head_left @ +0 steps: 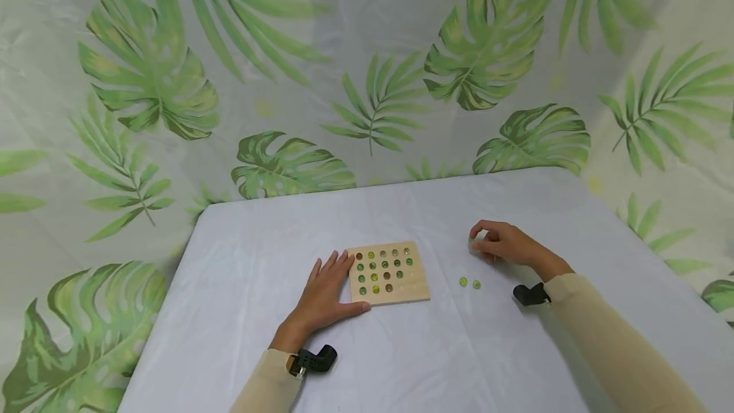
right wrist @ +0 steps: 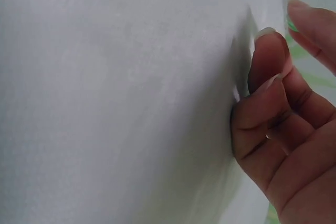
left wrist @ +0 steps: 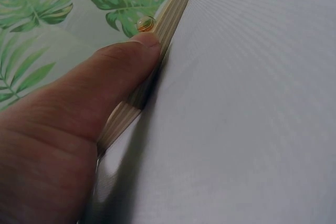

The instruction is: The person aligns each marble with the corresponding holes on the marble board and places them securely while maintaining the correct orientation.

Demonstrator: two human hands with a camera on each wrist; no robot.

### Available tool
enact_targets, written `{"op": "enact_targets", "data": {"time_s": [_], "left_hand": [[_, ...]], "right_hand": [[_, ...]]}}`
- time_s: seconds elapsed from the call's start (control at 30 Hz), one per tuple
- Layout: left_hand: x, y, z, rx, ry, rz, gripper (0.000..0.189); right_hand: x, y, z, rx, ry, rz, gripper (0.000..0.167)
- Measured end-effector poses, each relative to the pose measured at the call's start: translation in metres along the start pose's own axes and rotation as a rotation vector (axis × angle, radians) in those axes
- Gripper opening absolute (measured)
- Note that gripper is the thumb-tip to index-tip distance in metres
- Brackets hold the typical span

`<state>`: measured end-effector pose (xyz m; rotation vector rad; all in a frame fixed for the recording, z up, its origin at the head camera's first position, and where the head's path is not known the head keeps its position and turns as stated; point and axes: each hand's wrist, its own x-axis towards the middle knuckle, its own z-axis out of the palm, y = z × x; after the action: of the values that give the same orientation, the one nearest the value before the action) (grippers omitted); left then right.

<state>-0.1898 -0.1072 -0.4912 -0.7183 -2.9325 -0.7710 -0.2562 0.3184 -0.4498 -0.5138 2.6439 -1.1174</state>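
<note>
A wooden board (head_left: 421, 273) with rows of round hollows lies on the table, and green, yellow-green and brown marbles fill many of them. Spread along its left side, my left hand (head_left: 323, 292) touches the board with straight fingers, the thumb at the near edge. The left wrist view shows that thumb against the board's side, close to a clear marble (left wrist: 145, 23) with orange streaks. To the right of the board, my right hand (head_left: 504, 244) pinches a green marble (head_left: 472, 244) low over the cloth. Its fingers hide most of that marble in the right wrist view.
Two yellow-green marbles, a left one (head_left: 463, 281) and a right one (head_left: 476, 284), lie on the white tablecloth (head_left: 447, 349) between board and right hand. A leaf-patterned curtain (head_left: 378, 30) hangs behind the table. Small black cameras sit on both wrists.
</note>
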Motion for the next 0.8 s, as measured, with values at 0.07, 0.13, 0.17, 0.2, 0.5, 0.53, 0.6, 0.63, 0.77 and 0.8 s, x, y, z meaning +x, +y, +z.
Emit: {"op": "enact_targets", "data": {"time_s": [0.07, 0.13, 0.17, 0.2, 0.5, 0.53, 0.6, 0.63, 0.77, 0.8], "left_hand": [[0.001, 0.0, -0.001, 0.002, 0.001, 0.002, 0.105], [0.002, -0.001, -0.001, 0.002, 0.0, 0.001, 0.106], [0.002, -0.001, -0.001, 0.0, -0.001, 0.001, 0.106], [0.002, -0.001, -0.001, 0.0, -0.004, -0.001, 0.106], [-0.002, -0.001, 0.006, -0.01, -0.014, -0.005, 0.105], [-0.002, -0.001, 0.006, -0.01, -0.021, -0.008, 0.106], [-0.003, 0.0, 0.006, -0.014, -0.021, -0.008, 0.106], [-0.003, 0.0, 0.006, -0.018, -0.013, -0.004, 0.106], [-0.001, -0.001, 0.003, -0.018, 0.017, 0.008, 0.105], [0.0, -0.001, 0.003, -0.014, 0.016, 0.005, 0.105]], "right_hand": [[0.001, -0.002, 0.0, 0.003, 0.011, -0.022, 0.02], [0.002, -0.003, 0.0, 0.001, 0.022, -0.032, 0.019], [0.003, -0.003, 0.002, 0.004, 0.023, -0.033, 0.019], [0.003, -0.003, 0.003, 0.008, 0.019, -0.039, 0.02], [0.001, -0.015, 0.023, 0.015, -0.048, -0.063, 0.018], [0.001, -0.016, 0.025, 0.011, -0.056, -0.075, 0.018], [0.001, -0.019, 0.028, 0.008, -0.064, -0.097, 0.016], [0.002, -0.021, 0.03, 0.008, -0.066, -0.109, 0.016], [0.007, -0.029, 0.033, 0.017, -0.082, -0.141, 0.016], [0.008, -0.031, 0.034, 0.021, -0.087, -0.146, 0.016]]}}
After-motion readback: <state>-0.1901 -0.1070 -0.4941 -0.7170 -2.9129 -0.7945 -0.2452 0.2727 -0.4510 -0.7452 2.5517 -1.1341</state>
